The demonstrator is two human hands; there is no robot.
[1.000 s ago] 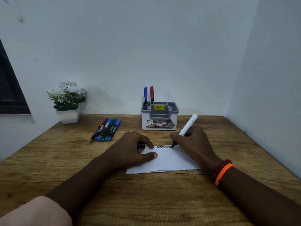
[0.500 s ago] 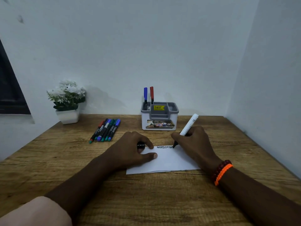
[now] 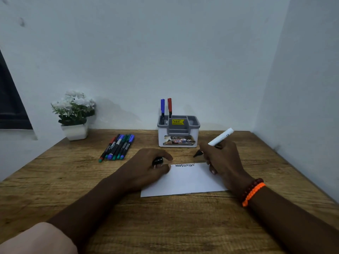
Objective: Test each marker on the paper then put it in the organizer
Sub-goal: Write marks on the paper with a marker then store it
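My right hand [image 3: 222, 160] grips a white marker [image 3: 221, 137] with a black tip, lifted clear of the sheet and pointing left, above the table just beyond the paper's far edge. A white paper [image 3: 185, 180] lies in front of me with a black zigzag scribble [image 3: 184, 165] along its far edge. My left hand [image 3: 146, 169] rests on the paper's left corner and holds the marker's black cap [image 3: 158, 160]. The grey and white organizer [image 3: 178, 132] stands behind the paper, with a blue marker [image 3: 162, 107] and a red marker [image 3: 169, 106] upright in its left rear slot.
Several capped markers [image 3: 117, 147] lie side by side on the wooden table [image 3: 165, 217], left of the organizer. A white pot of white flowers [image 3: 74, 114] stands at the back left. Walls close off the back and the right side.
My right hand has lifted the marker's tip off the paper and tilted it to the left. The scribble now shows in full. My left hand has stayed in place.
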